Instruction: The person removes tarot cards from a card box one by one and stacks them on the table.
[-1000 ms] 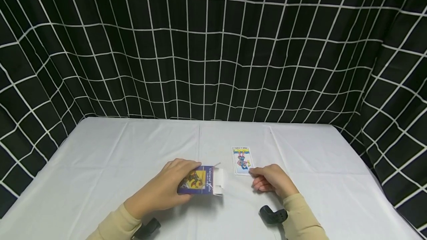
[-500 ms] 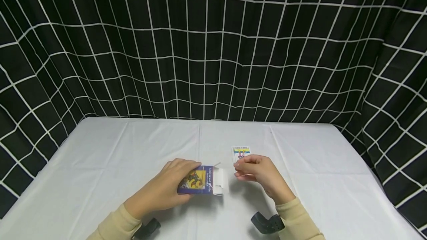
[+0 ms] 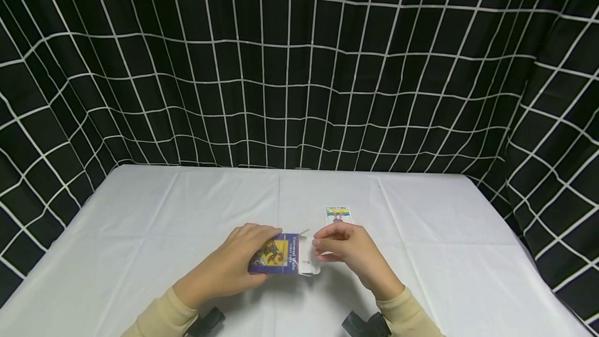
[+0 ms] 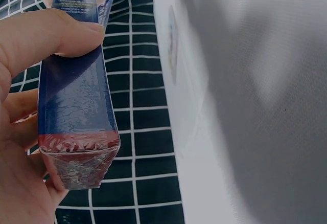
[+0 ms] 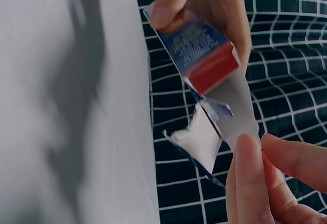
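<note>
Tarot box [image 3: 284,255] sits low in the frame, just left of centre, held above the white-covered counter [image 3: 187,202]. Left grip [image 3: 236,260] is wrapped round its far end; in the left wrist view the thumb lies flat along the narrow blue side. Right grip [image 3: 348,251] pinches the tip of the white long flap [image 5: 232,106] between thumb and fingertips.

Handling, as we judge it: thin card stock, light, stiff along the folded edges but easily crushed across the broad faces. We cannot see how full it is. The clear film [image 4: 82,168], wrinkled at the closed end, may be slick; we would hold by the narrow sides with modest pressure. The flaps look the weakest part. The side flap [image 5: 196,137] has a ragged edge, so we would pinch the long one near its middle and avoid twisting it.

One card [image 3: 338,214] lies right of the box, partly hidden behind the right grip.
</note>
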A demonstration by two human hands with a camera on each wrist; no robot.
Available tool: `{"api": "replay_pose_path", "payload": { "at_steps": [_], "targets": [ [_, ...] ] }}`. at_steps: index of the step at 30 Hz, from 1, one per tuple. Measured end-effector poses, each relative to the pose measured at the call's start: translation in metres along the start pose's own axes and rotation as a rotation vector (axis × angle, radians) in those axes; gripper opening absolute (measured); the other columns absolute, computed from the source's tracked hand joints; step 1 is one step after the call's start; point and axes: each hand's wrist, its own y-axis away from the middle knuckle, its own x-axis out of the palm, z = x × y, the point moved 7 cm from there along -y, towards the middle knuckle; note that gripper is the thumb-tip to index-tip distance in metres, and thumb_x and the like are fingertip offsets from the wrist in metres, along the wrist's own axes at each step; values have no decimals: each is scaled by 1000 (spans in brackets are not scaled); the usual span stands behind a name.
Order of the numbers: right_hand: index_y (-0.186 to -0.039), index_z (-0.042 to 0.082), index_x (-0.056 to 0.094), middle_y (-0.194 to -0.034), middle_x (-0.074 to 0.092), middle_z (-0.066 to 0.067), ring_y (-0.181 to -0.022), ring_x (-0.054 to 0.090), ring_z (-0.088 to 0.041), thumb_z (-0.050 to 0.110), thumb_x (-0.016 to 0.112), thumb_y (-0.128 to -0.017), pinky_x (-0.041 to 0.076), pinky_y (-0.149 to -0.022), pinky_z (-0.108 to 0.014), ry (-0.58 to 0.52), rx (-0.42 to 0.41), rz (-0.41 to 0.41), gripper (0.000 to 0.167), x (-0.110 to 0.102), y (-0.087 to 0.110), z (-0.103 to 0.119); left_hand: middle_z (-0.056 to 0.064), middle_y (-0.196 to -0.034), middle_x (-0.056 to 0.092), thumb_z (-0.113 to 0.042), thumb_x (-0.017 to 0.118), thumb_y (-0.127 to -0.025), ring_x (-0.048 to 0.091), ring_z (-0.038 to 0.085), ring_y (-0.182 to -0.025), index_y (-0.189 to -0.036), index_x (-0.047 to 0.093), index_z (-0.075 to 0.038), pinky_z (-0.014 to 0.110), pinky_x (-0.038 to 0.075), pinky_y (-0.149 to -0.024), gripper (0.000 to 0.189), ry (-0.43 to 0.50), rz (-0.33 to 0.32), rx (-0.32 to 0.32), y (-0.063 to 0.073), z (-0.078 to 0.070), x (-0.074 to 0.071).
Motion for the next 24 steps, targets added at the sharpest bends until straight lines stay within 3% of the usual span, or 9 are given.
{"api": "replay_pose_path", "payload": {
  "at_steps": [24],
  "targets": [
    [-103,-11,66,-89,73,-5,-79,71,-10,10,73,-84,62,-78,-31,36,-13,7,29,13,1,-6,2,-136,60,-19,79,-74,52,19,-125,-142,50,-9,46,41,-110,75,23,5,-3,-1,-3,0]
  ]
}}
